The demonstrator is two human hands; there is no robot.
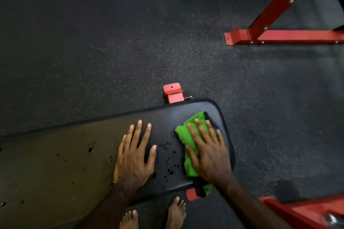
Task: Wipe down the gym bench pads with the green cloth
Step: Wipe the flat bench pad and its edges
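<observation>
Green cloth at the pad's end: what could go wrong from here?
1. The green cloth already hangs over the bench pad near edge; it may slide off, since the right hand only presses it flat.
2. Droplets lie between the hands; the left hand, flat on the pad, could smear them or block the stroke.

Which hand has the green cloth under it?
The right hand: it presses the green cloth flat near the pad's end. The left hand rests on bare pad.

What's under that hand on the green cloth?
The right hand presses flat on the green cloth, which lies on the black bench pad. Whatever is on the pad beneath the cloth is covered.
</observation>
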